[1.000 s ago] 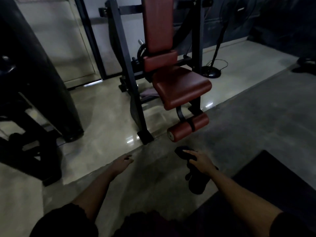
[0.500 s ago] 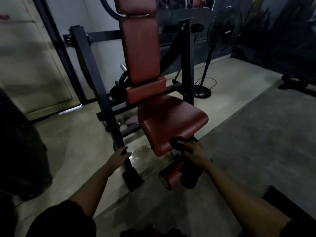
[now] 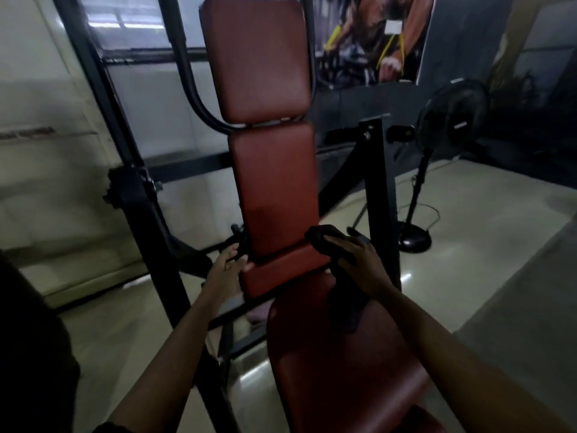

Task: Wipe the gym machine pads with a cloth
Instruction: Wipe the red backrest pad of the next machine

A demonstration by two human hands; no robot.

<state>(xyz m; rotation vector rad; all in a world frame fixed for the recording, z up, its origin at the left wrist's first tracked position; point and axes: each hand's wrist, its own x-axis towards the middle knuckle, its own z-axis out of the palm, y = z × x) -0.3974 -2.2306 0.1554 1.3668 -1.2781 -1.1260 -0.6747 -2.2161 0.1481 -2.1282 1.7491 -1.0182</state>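
A gym machine with red-brown pads fills the middle: a head pad (image 3: 256, 57) on top, a long back pad (image 3: 276, 189) below it, a small lumbar pad (image 3: 281, 270) and the seat pad (image 3: 337, 370) nearest me. My right hand (image 3: 359, 260) grips a dark cloth (image 3: 346, 301) at the right edge of the back pad, where it meets the lumbar pad; the cloth hangs down over the seat. My left hand (image 3: 226, 267) touches the left edge of the lumbar pad, fingers reaching behind it.
The black steel frame (image 3: 156, 226) slants down on the left, and a black upright post (image 3: 381, 195) stands just right of my right hand. A pedestal fan (image 3: 449, 126) with its round base and cord stands at the right on a glossy pale floor.
I have come closer and looked up, so the pads now fill the view. Both hands rose from near the seat's front edge to the lumbar and back pads, the right still holding the cloth.
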